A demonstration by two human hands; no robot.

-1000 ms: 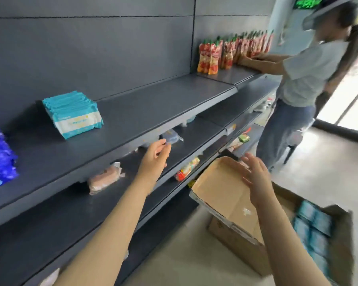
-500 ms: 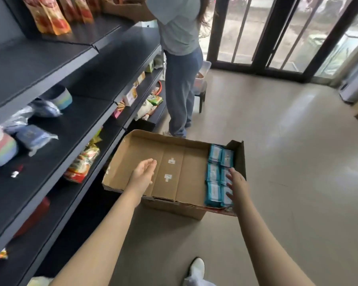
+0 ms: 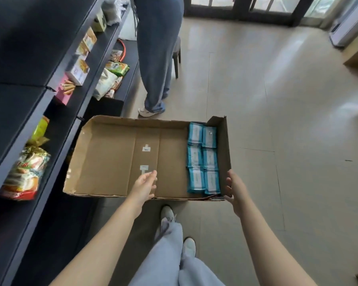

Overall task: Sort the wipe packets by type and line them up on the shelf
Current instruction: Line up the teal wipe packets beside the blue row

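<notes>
An open cardboard box [image 3: 108,157] lies on the floor below me, mostly bare inside. Several blue-and-white wipe packets [image 3: 203,159] stand in two rows against its right wall. My left hand [image 3: 144,185] hovers over the box's near middle, fingers straight, holding nothing. My right hand [image 3: 234,189] is at the box's near right corner, just right of the packets, fingers relaxed and empty; whether it touches the wall I cannot tell.
Dark shelves [image 3: 56,96] run along the left, holding snack bags [image 3: 26,172] and small boxes [image 3: 79,69]. Another person's legs [image 3: 155,58] stand beyond the box by the shelves. My own legs and shoes [image 3: 174,234] are below. Tiled floor [image 3: 277,120] spreads right.
My view has swung from the upper shelf down to the box on the floor. Both hands dropped toward the box; the right hand moved from the packets to the box's corner.
</notes>
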